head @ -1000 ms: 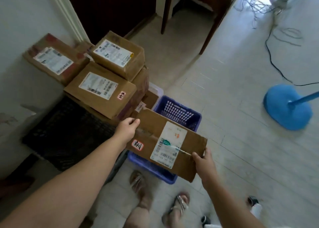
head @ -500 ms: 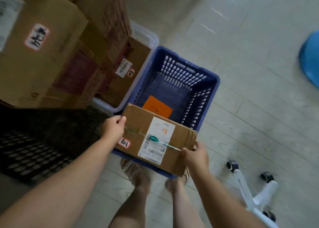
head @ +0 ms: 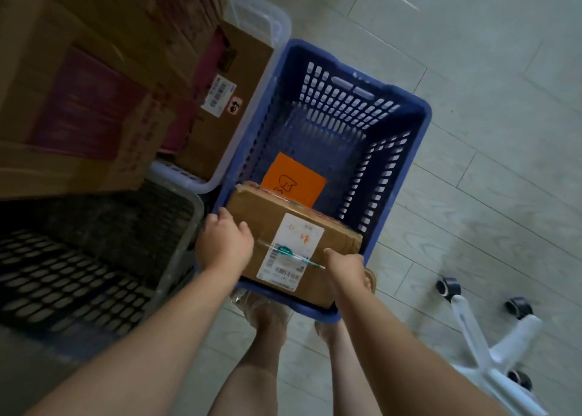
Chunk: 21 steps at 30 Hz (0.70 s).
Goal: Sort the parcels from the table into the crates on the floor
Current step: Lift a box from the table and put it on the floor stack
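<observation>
I see both hands clamped on one brown parcel [head: 293, 223]. My left hand [head: 225, 242] wraps its fingers over the parcel's left edge. My right hand [head: 345, 266] holds the near right corner with the thumb lying on top; its other fingers are hidden under the cardboard. The parcel carries a white shipping label [head: 291, 252] with a strip of tape across it.

The parcel sits low in the near end of the blue crate [head: 409, 151] on the floor, and its near edge overlaps the crate's near rim. I cannot tell whether it already touches the bottom. An orange note [head: 294, 184] lies on the crate's bottom just beyond the parcel, partly covered by it.

To the left, touching the blue crate, stands a clear crate [head: 261, 22] with another box [head: 233, 116] in it. A black mesh crate [head: 78, 274] is nearer on the left, and stacked boxes [head: 78, 85] rise above it. A white chair base [head: 491, 346] with castors stands on the tiled floor [head: 472, 69] at the right.
</observation>
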Motion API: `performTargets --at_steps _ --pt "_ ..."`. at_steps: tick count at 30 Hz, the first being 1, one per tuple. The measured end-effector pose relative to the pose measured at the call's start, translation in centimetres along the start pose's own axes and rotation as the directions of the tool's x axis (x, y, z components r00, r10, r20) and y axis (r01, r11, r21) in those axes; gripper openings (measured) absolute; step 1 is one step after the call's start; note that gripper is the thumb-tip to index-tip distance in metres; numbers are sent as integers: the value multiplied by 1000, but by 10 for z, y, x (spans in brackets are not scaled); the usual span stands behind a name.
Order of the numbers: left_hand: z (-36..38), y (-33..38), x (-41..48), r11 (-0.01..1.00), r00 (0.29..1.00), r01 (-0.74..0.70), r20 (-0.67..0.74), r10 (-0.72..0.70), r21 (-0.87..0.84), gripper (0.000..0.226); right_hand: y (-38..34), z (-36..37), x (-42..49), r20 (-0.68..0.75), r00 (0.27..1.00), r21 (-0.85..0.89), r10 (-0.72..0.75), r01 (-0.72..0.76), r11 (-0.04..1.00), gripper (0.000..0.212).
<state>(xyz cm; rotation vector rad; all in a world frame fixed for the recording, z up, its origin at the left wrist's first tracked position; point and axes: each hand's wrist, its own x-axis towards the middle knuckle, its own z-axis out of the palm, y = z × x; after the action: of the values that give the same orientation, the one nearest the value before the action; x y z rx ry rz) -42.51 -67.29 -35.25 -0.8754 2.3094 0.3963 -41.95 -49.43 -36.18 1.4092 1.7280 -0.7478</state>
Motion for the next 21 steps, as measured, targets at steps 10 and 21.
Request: performTargets --at_steps 10,21 --pt "24 -10 -5 972 997 50 -47 -62 -230 49 -5 9 18 20 998 1 68 -68 998 62" --pt "29 0 4 980 989 146 48 -141 -137 37 -10 19 36 108 993 -99 39 -28 995 56"
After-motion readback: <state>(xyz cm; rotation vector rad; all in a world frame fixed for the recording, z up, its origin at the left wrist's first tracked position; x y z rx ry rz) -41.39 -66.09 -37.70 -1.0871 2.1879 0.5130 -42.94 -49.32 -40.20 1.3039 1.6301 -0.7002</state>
